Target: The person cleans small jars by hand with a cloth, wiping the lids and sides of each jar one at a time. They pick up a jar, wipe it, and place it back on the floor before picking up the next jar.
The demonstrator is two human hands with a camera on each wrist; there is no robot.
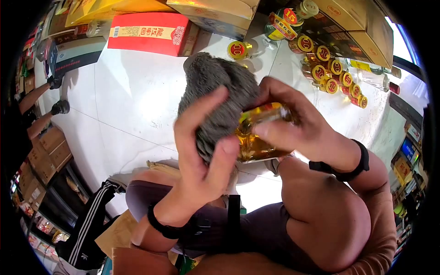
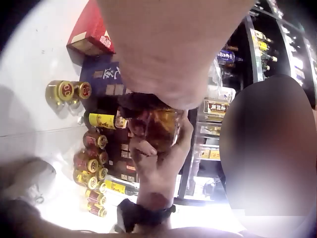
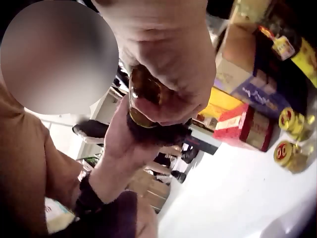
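In the head view my right hand (image 1: 308, 126) grips a small glass bottle (image 1: 259, 145) of amber liquid, tilted on its side, thumb across the near face. My left hand (image 1: 198, 170) holds a bunched dark grey cloth (image 1: 217, 94) against the bottle's left end, which the cloth hides. The left forefinger and thumb lie over the cloth. From the left wrist, the amber bottle (image 2: 163, 128) appears within the right hand's curled fingers. In the right wrist view the dark cloth (image 3: 156, 135) sits between the left palm and the bottle (image 3: 144, 96).
Several similar bottles with gold caps (image 1: 336, 67) stand on the white floor (image 1: 133, 101) at the right, and another bottle (image 1: 237, 49) stands ahead. A red box (image 1: 146, 34) and large cartons (image 1: 220, 16) line the far side. Another person's gloved hand (image 1: 60, 107) shows at left.
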